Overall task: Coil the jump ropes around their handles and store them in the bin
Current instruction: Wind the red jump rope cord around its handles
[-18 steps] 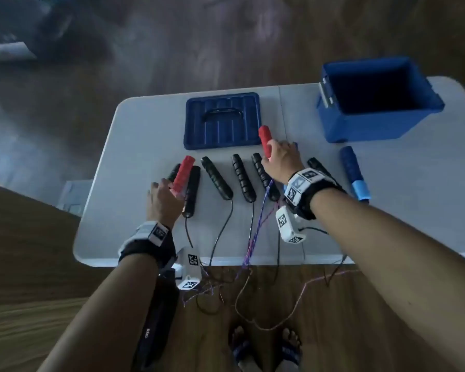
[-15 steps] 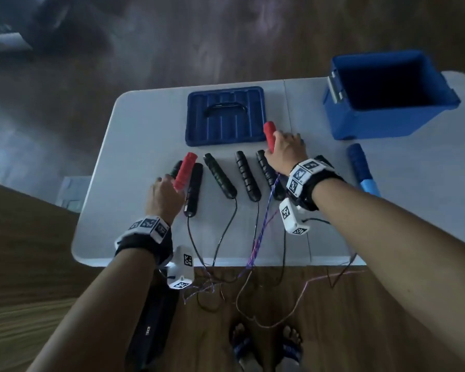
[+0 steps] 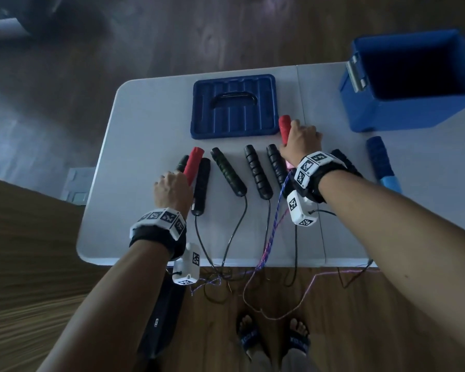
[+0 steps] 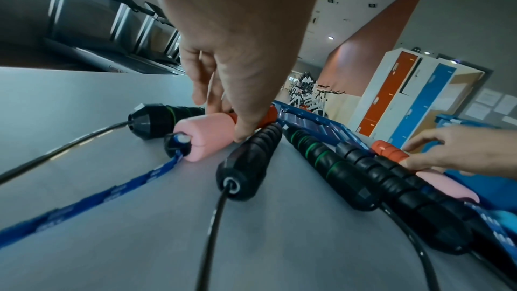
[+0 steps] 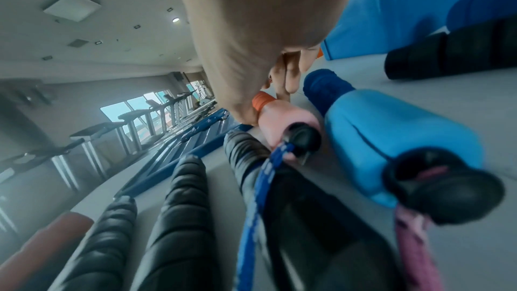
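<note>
Several jump-rope handles lie in a row on the grey table (image 3: 145, 124). My left hand (image 3: 172, 191) grips one red-and-pink handle (image 3: 192, 163) at the row's left end; its pink end (image 4: 201, 134) rests on the table. My right hand (image 3: 300, 140) grips the matching red handle (image 3: 284, 127) further right, tilted upward. A blue woven rope (image 3: 270, 237) runs from these handles over the front edge. The open blue bin (image 3: 414, 81) stands at the far right.
The bin's blue lid (image 3: 234, 106) lies flat behind the row. Black handles (image 3: 255, 171) lie between my hands, and a blue handle (image 3: 380, 161) lies right of my right wrist. Ropes hang tangled to the wooden floor by my feet (image 3: 274, 339).
Both hands keep their hold on the red handles. The head view has shifted, so the table and bin sit lower and further right; the handles barely moved.
</note>
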